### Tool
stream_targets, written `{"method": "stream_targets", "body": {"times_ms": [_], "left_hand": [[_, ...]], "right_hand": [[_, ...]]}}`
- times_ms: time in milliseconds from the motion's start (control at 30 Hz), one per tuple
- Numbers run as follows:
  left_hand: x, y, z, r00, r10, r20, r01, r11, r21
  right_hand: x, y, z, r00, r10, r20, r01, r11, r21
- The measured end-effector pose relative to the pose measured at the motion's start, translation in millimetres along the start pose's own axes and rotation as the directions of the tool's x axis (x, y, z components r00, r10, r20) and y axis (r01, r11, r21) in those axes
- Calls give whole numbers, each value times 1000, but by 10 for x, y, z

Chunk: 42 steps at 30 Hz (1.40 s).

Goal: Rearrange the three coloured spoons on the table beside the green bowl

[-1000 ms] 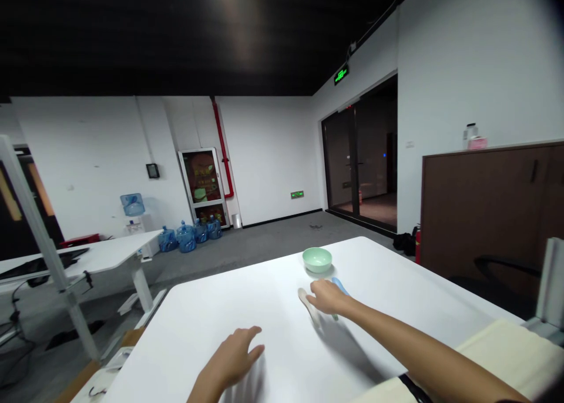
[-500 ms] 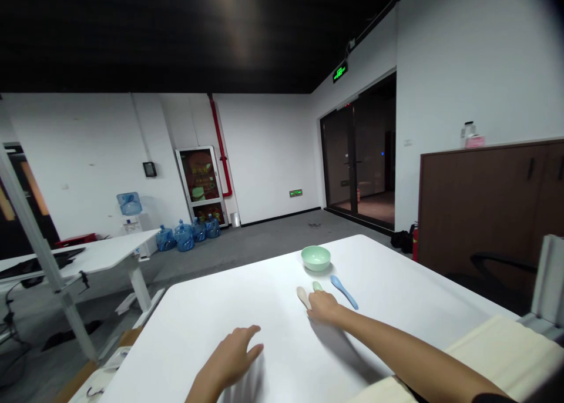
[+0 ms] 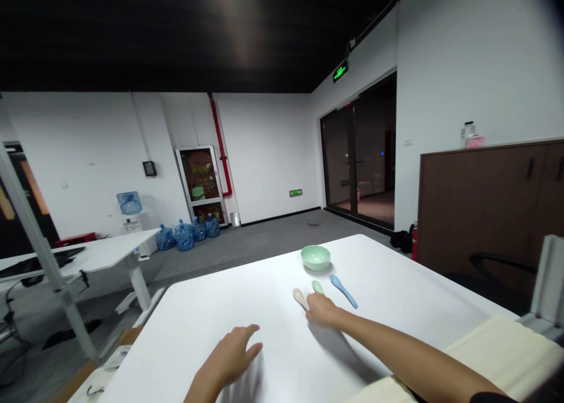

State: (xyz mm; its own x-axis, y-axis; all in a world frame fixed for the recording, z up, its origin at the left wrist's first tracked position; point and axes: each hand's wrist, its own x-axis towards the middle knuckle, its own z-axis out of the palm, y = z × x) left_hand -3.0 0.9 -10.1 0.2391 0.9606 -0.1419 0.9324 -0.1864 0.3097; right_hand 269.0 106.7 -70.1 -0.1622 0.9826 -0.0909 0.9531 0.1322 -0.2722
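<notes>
— Where is the person's right hand (image 3: 322, 311)?

— On the near side of the mint-green bowl (image 3: 315, 257), close to it, knuckles up on the white table (image 3: 396, 285). It lies over the handle ends of two spoons.

— Which two?

— The beige spoon (image 3: 300, 298) and the pale green spoon (image 3: 317, 286). Their scoops stick out from under the fingers toward the bowl, the green one nearer the bowl and the beige one to its near left.

— Do the fingers grip them?

— They are drawn together and bent down over the handles. The handles are hidden, so a pinch cannot be told.

— And the blue spoon (image 3: 343, 291)?

— It lies free to the near right of the bowl, just beside the hand and untouched.

— The left hand (image 3: 232, 356)?

— It is palm down on the table, well apart from the bowl toward the near left, fingers loosely spread, holding nothing.
</notes>
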Motion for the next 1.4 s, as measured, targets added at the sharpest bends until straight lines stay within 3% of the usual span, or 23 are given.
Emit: {"method": "stream_targets", "body": {"times_ms": [233, 1400], "left_hand": [[-1, -5, -6, 1000, 2, -1, -2, 1000, 10], [33, -29, 29, 1000, -6, 10, 6, 1000, -13]], "right_hand": [[-15, -22, 1, 998, -59, -6, 59, 997, -40], [-62, -56, -95, 990, -98, -103, 100, 995, 13]]}}
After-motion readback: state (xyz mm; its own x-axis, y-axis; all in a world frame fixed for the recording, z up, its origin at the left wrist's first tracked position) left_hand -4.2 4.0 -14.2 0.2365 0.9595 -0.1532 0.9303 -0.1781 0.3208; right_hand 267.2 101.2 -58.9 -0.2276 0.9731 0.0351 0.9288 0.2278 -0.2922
